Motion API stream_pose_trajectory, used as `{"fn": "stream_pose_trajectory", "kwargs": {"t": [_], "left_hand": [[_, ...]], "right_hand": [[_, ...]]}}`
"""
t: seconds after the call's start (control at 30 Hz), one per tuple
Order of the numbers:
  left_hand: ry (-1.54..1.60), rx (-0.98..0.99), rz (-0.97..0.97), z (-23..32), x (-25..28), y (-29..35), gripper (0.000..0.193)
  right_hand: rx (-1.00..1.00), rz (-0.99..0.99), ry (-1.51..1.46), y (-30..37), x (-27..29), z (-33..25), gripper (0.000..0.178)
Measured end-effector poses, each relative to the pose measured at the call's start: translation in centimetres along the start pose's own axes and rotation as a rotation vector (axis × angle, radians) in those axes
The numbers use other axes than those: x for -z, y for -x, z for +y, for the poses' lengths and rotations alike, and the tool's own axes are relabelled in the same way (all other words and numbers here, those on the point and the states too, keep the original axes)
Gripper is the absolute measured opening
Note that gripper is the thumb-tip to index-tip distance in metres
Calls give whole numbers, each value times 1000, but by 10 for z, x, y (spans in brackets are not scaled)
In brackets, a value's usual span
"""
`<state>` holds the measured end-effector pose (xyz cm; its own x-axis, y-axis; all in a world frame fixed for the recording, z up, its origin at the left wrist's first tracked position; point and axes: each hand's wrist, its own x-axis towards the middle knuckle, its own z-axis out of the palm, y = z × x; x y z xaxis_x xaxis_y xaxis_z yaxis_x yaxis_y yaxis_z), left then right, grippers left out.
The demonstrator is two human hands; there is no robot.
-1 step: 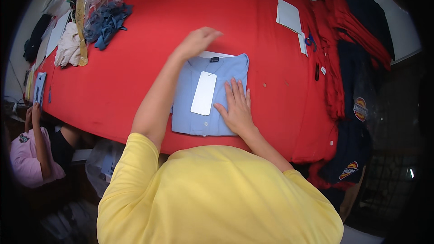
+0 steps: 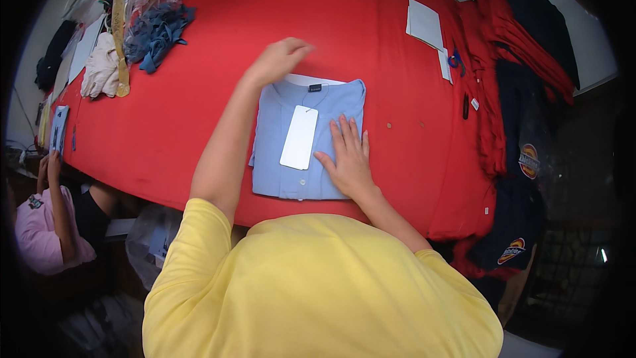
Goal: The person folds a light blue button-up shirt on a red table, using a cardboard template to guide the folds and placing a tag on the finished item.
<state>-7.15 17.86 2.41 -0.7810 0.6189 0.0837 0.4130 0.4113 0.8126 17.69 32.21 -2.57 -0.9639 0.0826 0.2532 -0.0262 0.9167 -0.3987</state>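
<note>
A light blue button-front shirt (image 2: pixel 268 149) lies folded in front of me, a black label inside its collar and white board showing behind the neck. A blank-looking white hang tag (image 2: pixel 299 138) rests on its front, attached by a thin dark string. My right hand (image 2: pixel 349 162) lies flat on the shirt's right half, fingers spread. Above the collar's left side, my left hand (image 2: pixel 280 61) is raised with its fingers pointing right, slightly blurred; nothing shows in it.
Red cloth (image 2: pixel 165 132) covers the table. White cards (image 2: pixel 424 24) and blue-handled scissors (image 2: pixel 454 59) lie at the right, beside stacked red and navy garments (image 2: pixel 523 33). Dark blue fabric scraps (image 2: pixel 156 33) and plastic sit at far left. A person in pink (image 2: pixel 53 232) holds a packet nearby.
My left hand has shifted slightly to the left above the collar. My right hand and the shirt stay in place.
</note>
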Motion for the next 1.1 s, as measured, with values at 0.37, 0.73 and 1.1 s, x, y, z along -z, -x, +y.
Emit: {"fn": "stream_pose_trajectory", "kwargs": {"t": [0.37,0.73,1.1], "left_hand": [[278,240,-163,-49,27,34,33],[93,245,118,-36,6,31,27],[327,319,99,-39,10,34,26]], "right_hand": [[39,77,-72,-116,-5,53,26],[-62,-67,-140,-157,5,48,24],[-279,-360,-513,-190,-20,26,20]]}}
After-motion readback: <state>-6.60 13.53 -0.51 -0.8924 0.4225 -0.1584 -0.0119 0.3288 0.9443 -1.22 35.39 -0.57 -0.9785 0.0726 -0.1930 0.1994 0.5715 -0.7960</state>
